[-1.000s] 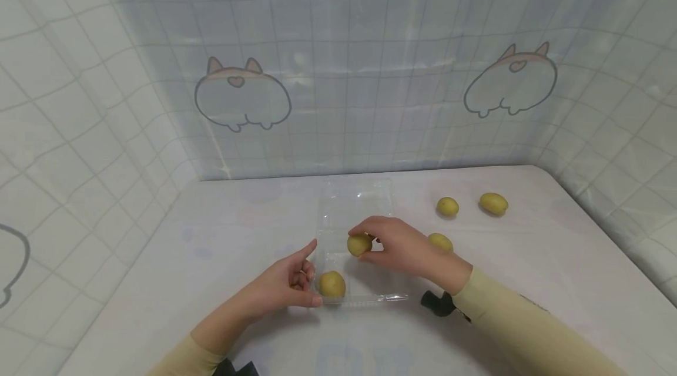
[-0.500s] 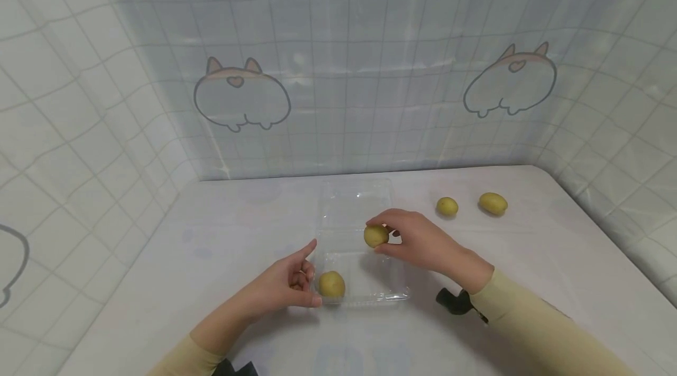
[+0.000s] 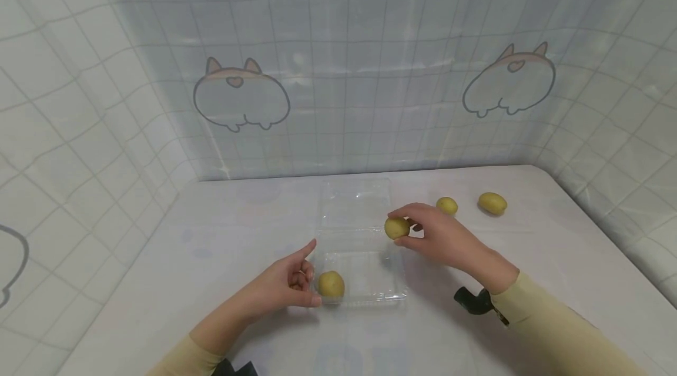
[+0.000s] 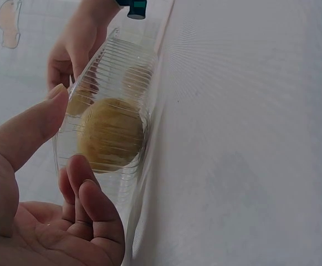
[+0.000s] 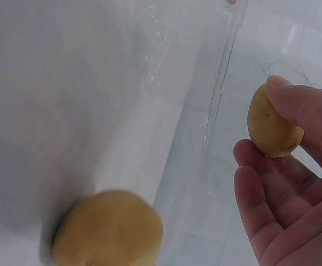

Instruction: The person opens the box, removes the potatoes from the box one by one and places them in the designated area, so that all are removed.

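A clear plastic clamshell box [image 3: 365, 279] lies opened out on the table, its lid [image 3: 355, 205] toward the back. One potato [image 3: 331, 285] sits in its front left corner; the left wrist view shows this potato [image 4: 111, 133] through the ribbed wall. My left hand [image 3: 285, 282] holds the box's left side, thumb at the front corner and other fingers curled against the wall. Above the box's back right corner, my right hand [image 3: 444, 238] pinches another potato [image 3: 396, 227] between thumb and fingers. A further potato [image 5: 111, 230] lies below that hand, hidden in the head view.
Two more potatoes lie at the back right of the table, a small one [image 3: 446, 205] partly behind my right hand and a longer one [image 3: 492, 204]. Tiled-print sheeting [image 3: 338, 70] walls the table at the back and both sides.
My right hand has moved right and back with its potato, from over the middle of the box to its right edge. The left hand and the box have stayed put.
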`<state>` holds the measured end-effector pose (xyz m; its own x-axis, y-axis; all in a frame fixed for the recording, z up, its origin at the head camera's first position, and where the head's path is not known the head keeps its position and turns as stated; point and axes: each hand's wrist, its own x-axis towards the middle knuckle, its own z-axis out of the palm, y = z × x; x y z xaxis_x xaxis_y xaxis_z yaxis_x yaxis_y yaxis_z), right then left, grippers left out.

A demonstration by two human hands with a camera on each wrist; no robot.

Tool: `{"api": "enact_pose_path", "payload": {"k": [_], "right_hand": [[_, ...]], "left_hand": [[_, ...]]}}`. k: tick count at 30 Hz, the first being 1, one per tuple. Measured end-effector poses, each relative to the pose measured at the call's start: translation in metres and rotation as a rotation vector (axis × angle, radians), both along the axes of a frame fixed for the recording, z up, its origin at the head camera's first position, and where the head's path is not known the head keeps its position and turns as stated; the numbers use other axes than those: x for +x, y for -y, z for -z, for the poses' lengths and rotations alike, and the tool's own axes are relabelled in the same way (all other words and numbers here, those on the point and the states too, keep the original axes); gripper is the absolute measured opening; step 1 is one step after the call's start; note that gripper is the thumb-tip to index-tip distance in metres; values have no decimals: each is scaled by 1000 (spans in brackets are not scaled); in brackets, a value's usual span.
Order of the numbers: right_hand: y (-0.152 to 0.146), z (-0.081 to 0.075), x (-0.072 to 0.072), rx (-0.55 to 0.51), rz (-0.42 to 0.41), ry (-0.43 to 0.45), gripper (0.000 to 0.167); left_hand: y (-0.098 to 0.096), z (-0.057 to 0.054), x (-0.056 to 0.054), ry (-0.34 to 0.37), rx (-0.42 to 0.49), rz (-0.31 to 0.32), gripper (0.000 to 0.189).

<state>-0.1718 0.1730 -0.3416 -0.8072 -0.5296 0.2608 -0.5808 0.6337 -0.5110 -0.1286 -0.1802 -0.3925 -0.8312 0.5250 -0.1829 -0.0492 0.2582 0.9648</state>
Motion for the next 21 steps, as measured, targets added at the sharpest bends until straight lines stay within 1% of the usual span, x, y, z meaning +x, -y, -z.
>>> {"api": "enact_pose_path", "payload": {"k": [4,8,12,15,21], "right_hand": [[-10,0,0,-20,13,-1,47],[-20,-1,2,-36,27,-26,48],[-30,-1,3,-29,54,-56,48],[-36,-1,3,-21,69,-59,48],[-47,1,4,-20,66,-61,47]], "left_hand": [[1,1,0,4,2,3,112],[2,3,-1,2,-4,8,113],[2,5,-1,-3,-11,12,115],[2,5,-1,-6,-14,11,115],[2,5,-1,-8,-13,9,114]]}}
